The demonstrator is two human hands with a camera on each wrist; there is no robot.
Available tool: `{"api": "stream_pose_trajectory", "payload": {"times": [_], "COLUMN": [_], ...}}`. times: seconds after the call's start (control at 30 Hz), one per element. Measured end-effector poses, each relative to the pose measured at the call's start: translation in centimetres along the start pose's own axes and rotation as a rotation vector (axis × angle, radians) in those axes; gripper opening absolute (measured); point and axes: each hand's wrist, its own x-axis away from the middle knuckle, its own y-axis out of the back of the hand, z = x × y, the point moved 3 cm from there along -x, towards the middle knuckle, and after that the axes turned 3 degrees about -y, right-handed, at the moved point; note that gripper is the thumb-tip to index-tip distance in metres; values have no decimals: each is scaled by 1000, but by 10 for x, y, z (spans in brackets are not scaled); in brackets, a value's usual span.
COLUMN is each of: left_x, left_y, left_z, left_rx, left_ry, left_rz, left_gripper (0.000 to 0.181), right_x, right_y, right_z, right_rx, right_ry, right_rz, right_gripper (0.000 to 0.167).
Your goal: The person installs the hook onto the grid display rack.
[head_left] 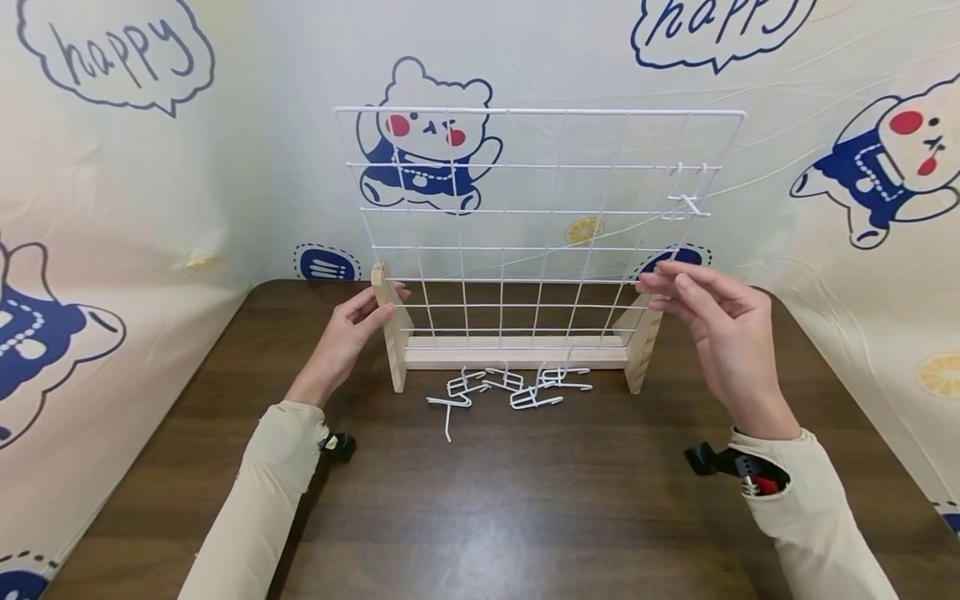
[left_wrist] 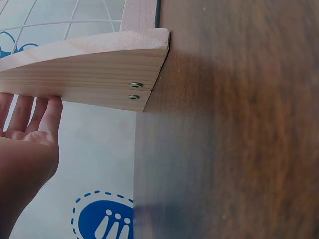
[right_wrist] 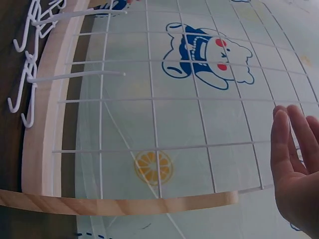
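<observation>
Fingers of the left hand (head_left: 341, 340) are placed around the rack's (head_left: 517, 354) left leg (head_left: 393, 354); by the right hand (head_left: 733, 342), loosely extended near the right leg (head_left: 642, 354), nothing is held. Hooks (head_left: 536, 403) are scattered nearer on the tabletop (head_left: 495, 500).

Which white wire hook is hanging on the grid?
The white wire hook high on the right side of the grid, above the right hand: it alone hangs from a wire, while the other hooks rest grouped on the tabletop.
</observation>
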Motion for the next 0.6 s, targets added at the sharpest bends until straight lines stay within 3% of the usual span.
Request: {"api": "stream_pose_trajectory", "payload": {"times": [0.37, 0.6], "left_x": [2, 1], "left_y": [0, 0], "left_z": [1, -1], "left_rx": [-3, -3], "left_ry": [-1, -8], "left_rz": [7, 4], "left_gripper": [45, 43], "right_x": [9, 10], "right_y": [-10, -10], "right_z": [-33, -52], "right_rx": [324, 417], "right_ry": [-170, -249], "right_rz": [122, 197], "right_gripper": [22, 20]}}
